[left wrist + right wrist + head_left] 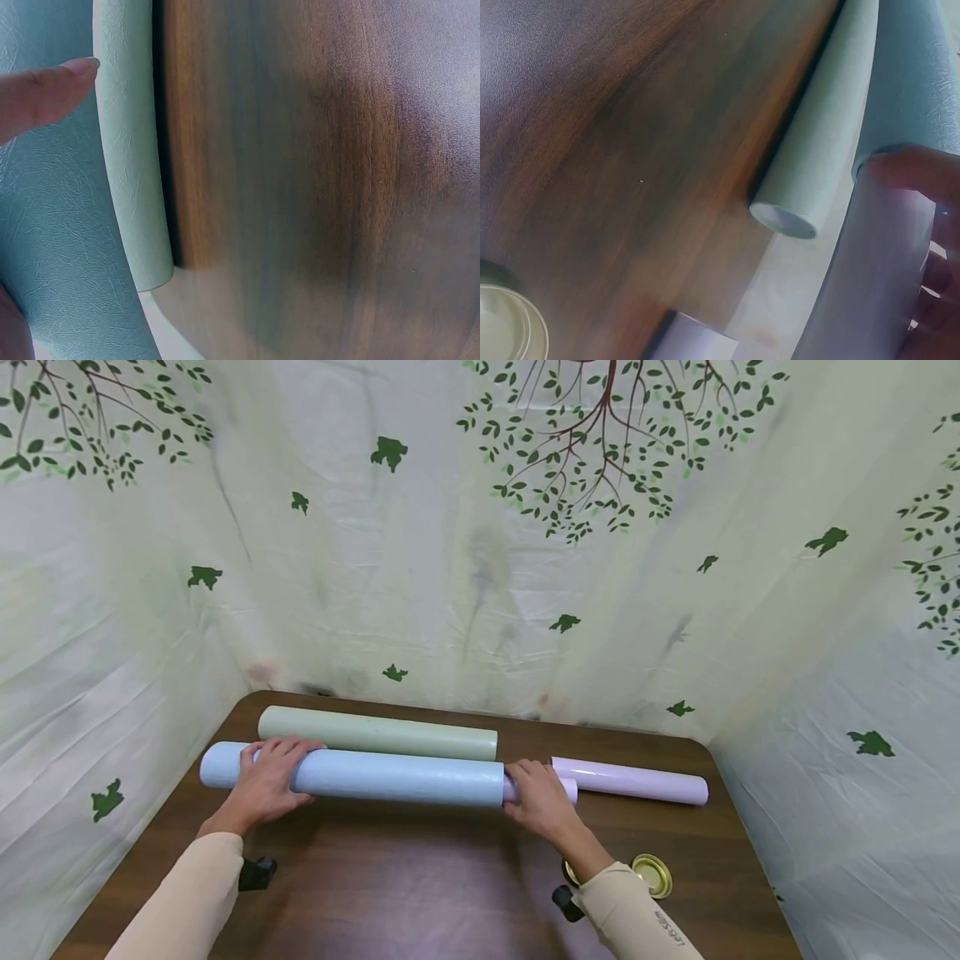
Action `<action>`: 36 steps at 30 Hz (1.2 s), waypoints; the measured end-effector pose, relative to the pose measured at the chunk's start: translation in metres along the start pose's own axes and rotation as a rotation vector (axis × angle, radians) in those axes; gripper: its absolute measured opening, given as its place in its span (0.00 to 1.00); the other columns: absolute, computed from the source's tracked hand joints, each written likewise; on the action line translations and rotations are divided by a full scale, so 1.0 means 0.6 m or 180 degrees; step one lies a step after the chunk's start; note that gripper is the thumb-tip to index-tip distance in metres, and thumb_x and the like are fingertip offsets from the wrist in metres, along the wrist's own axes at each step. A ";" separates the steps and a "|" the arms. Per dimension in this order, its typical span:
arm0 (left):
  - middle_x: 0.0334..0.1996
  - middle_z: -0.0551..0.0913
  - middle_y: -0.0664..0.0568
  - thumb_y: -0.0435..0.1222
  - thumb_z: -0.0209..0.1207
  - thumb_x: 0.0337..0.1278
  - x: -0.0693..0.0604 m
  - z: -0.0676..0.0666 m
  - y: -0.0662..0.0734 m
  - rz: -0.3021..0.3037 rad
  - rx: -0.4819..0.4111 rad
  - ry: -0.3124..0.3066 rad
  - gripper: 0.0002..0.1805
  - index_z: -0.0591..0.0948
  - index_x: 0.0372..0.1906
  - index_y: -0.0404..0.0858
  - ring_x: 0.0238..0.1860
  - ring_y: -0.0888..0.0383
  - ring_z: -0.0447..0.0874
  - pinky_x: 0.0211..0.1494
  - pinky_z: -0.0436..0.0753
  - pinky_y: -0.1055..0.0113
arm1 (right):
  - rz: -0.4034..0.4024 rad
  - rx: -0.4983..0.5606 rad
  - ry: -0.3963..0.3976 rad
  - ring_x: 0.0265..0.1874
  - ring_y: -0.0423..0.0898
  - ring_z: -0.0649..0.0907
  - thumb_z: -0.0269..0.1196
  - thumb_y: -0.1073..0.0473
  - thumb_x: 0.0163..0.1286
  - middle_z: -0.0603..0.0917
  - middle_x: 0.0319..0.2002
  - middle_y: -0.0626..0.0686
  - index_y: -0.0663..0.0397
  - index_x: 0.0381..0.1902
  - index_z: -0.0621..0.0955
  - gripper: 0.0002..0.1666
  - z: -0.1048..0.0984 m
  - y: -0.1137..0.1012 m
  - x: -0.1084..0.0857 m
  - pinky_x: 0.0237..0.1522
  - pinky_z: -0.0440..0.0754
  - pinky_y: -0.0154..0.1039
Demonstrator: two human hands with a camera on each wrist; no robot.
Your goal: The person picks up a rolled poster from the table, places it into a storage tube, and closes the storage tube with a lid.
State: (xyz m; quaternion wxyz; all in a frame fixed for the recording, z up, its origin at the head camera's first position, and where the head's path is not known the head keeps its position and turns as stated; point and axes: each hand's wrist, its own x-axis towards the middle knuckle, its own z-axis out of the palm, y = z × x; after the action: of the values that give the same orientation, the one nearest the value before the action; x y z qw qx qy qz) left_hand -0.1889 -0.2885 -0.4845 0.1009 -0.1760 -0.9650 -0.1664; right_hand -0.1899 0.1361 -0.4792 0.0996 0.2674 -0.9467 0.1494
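Note:
A long pale blue tube is held level above the table. Over its left part my left hand curls, with the thumb against its side in the left wrist view. From the tube's right end a narrower lilac tube sticks out, its other end hidden inside the blue one. My right hand grips that lilac tube close to the blue rim, fingertips touching the edge. Behind the blue tube, a pale green tube lies on the table.
Another lilac tube lies at the table's right back. A round gold lid rests near my right forearm, and a second gold piece is mostly hidden behind it. Leaf-printed cloth surrounds the brown table.

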 end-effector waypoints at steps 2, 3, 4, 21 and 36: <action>0.51 0.77 0.41 0.38 0.78 0.28 0.000 0.000 0.000 -0.0007 -0.0002 -0.0007 0.39 0.74 0.55 0.42 0.55 0.36 0.67 0.54 0.54 0.33 | -0.0001 -0.0029 -0.0022 0.45 0.54 0.80 0.76 0.56 0.48 0.83 0.44 0.56 0.62 0.48 0.80 0.30 -0.003 -0.001 0.000 0.52 0.73 0.51; 0.51 0.77 0.41 0.38 0.78 0.28 0.000 0.000 0.000 -0.0010 -0.0004 -0.0008 0.40 0.74 0.55 0.42 0.55 0.36 0.67 0.54 0.54 0.33 | -0.0008 -0.0021 -0.0022 0.46 0.54 0.80 0.76 0.56 0.48 0.83 0.44 0.56 0.62 0.48 0.80 0.30 -0.004 -0.001 0.000 0.53 0.73 0.51; 0.52 0.77 0.41 0.38 0.78 0.28 0.000 0.000 0.000 -0.0012 -0.0005 -0.0008 0.40 0.74 0.55 0.42 0.55 0.36 0.67 0.54 0.54 0.33 | -0.0025 -0.0010 -0.0011 0.46 0.54 0.80 0.76 0.57 0.48 0.83 0.44 0.56 0.62 0.48 0.80 0.30 -0.006 -0.002 0.000 0.53 0.73 0.51; 0.53 0.76 0.40 0.38 0.78 0.28 -0.004 -0.001 -0.001 -0.0055 0.0039 -0.0063 0.40 0.74 0.56 0.41 0.55 0.36 0.66 0.54 0.54 0.33 | -0.0216 0.0799 0.0338 0.52 0.56 0.76 0.78 0.56 0.44 0.79 0.51 0.56 0.58 0.53 0.80 0.36 -0.050 0.067 -0.039 0.53 0.68 0.58; 0.53 0.76 0.39 0.37 0.78 0.29 -0.008 -0.003 -0.002 -0.0077 -0.0038 -0.0082 0.39 0.74 0.56 0.41 0.55 0.36 0.66 0.55 0.54 0.33 | 0.0462 0.3338 0.0597 0.54 0.54 0.79 0.69 0.76 0.52 0.79 0.54 0.63 0.77 0.57 0.73 0.32 -0.020 0.142 -0.111 0.50 0.80 0.45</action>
State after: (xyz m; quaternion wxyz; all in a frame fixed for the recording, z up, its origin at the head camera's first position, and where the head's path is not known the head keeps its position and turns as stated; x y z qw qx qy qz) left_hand -0.1849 -0.2913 -0.4845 0.0855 -0.1670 -0.9672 -0.1712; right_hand -0.1785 0.2414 -0.5053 0.0262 0.2007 -0.7481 0.6319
